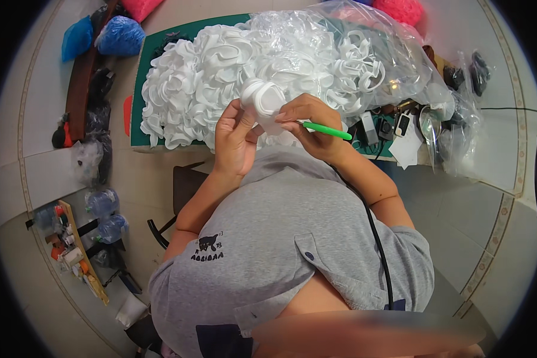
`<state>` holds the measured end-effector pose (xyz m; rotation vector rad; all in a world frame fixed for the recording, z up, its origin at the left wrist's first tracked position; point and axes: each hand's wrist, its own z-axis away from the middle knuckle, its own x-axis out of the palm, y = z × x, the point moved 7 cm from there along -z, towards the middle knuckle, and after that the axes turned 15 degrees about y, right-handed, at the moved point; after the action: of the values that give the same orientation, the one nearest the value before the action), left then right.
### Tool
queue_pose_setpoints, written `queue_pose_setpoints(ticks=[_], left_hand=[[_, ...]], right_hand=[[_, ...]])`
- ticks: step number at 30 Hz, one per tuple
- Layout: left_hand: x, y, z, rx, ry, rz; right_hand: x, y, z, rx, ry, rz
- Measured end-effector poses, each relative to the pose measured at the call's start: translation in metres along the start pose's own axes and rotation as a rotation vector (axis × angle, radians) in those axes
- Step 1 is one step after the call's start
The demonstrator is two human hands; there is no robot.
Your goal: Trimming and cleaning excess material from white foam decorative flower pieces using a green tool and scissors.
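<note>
My left hand (pixel 237 134) grips a white curled strap-like piece (pixel 262 97) by its left side, holding it up over the near edge of the table. From the right, my right hand (pixel 316 126) closes around a slim tool with a bright green handle (pixel 328 130). Its working tip is hidden by my fingers and the white piece. The right fingertips touch or nearly touch the lower right edge of that piece. Just beyond both hands rises a large heap of similar white pieces (pixel 221 65), partly under a clear plastic bag (pixel 400 53).
Under the heap lies a green table mat (pixel 138 113). To its right are small dark devices (pixel 373 130), a white paper (pixel 404 149) and crumpled clear plastic. A dark chair (pixel 188 185) stands below the table. Large bottles (pixel 110 227) and a cluttered wooden shelf (pixel 80 253) are at the left.
</note>
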<state>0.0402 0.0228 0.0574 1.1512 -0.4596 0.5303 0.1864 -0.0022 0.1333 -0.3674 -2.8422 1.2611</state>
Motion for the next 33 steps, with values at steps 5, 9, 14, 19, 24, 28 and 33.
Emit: queue_pose_setpoints(ticks=[5, 9, 14, 19, 24, 28, 33], left_hand=[[0.003, 0.0, 0.001, -0.025, 0.024, -0.022], [0.007, 0.0, 0.002, -0.034, 0.025, -0.003], [0.008, -0.003, 0.0, -0.065, 0.019, -0.003], [0.009, -0.001, -0.002, -0.063, 0.03, -0.004], [-0.002, 0.006, 0.0, 0.086, 0.099, -0.095], [-0.003, 0.0, -0.006, 0.192, 0.043, -0.272], [-0.045, -0.021, -0.025, -0.074, 0.252, 0.03]], right_hand=[[0.001, 0.002, 0.0, -0.008, -0.018, 0.028], [-0.002, 0.003, 0.001, -0.023, 0.008, -0.005], [-0.004, 0.003, 0.001, -0.05, 0.01, 0.005], [-0.002, 0.004, -0.002, -0.047, 0.031, 0.044], [0.01, 0.022, -0.003, 0.232, -0.107, -0.045], [0.005, 0.069, 0.043, 1.264, -0.123, -0.703], [0.007, 0.043, 0.037, 1.219, -0.474, -1.054]])
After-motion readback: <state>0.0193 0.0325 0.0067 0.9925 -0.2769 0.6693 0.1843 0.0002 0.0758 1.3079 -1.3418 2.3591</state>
